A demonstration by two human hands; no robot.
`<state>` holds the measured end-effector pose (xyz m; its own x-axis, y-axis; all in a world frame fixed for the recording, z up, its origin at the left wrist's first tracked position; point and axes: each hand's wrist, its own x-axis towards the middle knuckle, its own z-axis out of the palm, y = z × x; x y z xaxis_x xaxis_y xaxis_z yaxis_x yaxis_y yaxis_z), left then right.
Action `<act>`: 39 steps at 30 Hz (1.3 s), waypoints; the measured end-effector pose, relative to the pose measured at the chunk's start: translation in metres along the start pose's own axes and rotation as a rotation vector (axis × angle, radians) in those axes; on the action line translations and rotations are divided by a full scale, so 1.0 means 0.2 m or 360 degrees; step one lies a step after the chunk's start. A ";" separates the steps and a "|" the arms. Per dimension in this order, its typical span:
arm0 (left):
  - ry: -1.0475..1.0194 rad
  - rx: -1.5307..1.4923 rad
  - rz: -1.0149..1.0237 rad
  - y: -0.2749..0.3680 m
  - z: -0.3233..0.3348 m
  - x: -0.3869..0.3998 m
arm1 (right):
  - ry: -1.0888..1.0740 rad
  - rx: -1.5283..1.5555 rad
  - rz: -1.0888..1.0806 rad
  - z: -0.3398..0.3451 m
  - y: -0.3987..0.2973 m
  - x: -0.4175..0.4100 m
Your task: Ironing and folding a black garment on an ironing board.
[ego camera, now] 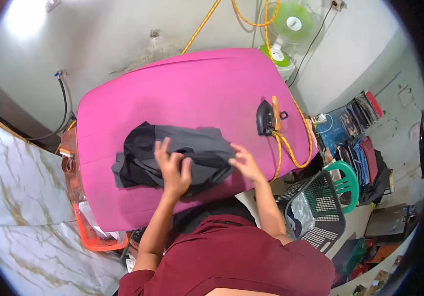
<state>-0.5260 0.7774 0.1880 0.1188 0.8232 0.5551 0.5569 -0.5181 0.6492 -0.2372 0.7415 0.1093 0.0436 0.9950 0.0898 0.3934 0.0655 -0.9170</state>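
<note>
A crumpled black and grey garment (204, 142) lies on a pink cloth-covered ironing table (182, 88) in front of me. Over its middle is my left hand (174, 168), its fingers spread and partly curled; whether it pinches any fabric cannot be told. My right hand (247, 162) is at the garment's right edge, thumb and fingers around the cloth's edge. To the right of the garment, an electric iron (265, 118) with an orange handle rests on the table, its yellow patterned cord running off the right side.
A dark plastic basket (325, 207) and a green plastic chair (349, 185) stand at the right, near stacks of folded clothes (360, 159). Behind the table is a green fan (293, 24). An orange basket (100, 242) sits below the table's left corner.
</note>
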 end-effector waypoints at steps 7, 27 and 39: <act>0.0643 -0.0060 -0.0044 0.17 -0.46 0.24 | 0.0631 0.0751 -0.0261 -0.41 -0.57 0.12; 0.0736 0.0846 -0.0018 0.16 -0.64 0.77 | -0.0014 0.0053 -0.0726 -0.13 -1.19 0.48; -0.0516 0.0923 -0.0354 0.22 -0.23 0.46 | 0.0810 0.0174 -0.0460 -0.04 -1.06 0.38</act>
<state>-0.5287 0.8202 0.2915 0.1400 0.9698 0.1998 0.9346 -0.1961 0.2968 -0.3102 0.8031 0.3126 0.3941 0.7764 0.4918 0.3590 0.3625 -0.8600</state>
